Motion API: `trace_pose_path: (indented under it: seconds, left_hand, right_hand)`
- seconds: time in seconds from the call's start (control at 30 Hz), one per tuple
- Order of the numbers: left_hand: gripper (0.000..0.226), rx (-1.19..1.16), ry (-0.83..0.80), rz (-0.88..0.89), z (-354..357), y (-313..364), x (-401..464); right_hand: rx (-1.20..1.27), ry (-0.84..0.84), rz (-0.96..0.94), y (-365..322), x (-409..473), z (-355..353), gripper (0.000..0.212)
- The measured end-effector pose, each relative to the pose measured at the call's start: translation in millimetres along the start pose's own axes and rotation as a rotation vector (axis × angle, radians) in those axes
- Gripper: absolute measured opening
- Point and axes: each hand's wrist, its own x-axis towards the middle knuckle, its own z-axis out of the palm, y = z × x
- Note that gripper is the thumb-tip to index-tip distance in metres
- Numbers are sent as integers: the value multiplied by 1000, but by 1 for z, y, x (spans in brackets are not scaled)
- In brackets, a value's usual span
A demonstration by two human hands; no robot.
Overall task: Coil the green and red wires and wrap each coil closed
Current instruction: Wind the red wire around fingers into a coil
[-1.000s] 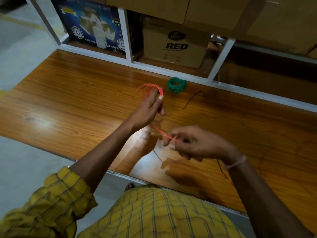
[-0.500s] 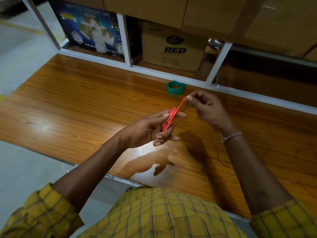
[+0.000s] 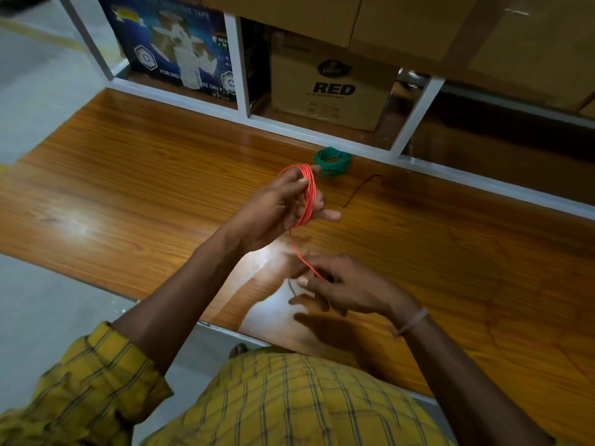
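Two coils: one finished, one in hand; I count the green coil as done, since it lies bundled on the wooden table, at the back near the white shelf frame
Red coil: looped round the fingers of my left hand, raised above the table just in front of the green coil; I cannot tell whether the two touch
Left hand: fingers half spread inside the loops, thumb pressed onto the strands to hold them together
Free tail: one red strand drops from the bottom of the coil down to my right hand
Right hand: thumb and forefinger pinch the tail; the other fingers hang loose; the hand is blurred, so the exact contact is unclear
Stray black wire: lies on the table to the right of the green coil, apart from both hands
Step in hand: by my reading, either the last turns of coiling or the start of wrapping the red coil closed; how much tail is left past the pinch is hidden
Next move calls for: keeping the tail taut; carrying it across the bundled strands and round them; the left thumb must keep its press or the loops may spring open
Risk: a slack tail could slip off the coil
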Motion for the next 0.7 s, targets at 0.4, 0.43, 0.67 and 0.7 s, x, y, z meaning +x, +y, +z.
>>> trace_pose_path:
  seconds: [0.4,0.43,0.67,0.7]
  left_hand:
    - [37,616,-207,-144,-14,-15,-23]
    - [37,575,-247,-154,-11,-15,-27]
    - [46,265,-421,-198,1,-18,-43]
    - [47,222,-436,-200,3,-15,-44]
  right_hand:
    - [292,71,-140,-15,-39,-108,33]
    - [313,142,-159,-13,-36,-111,27]
    - [246,498,-61,21,12,-93,22]
    - [247,523,-43,27,18,-85,23]
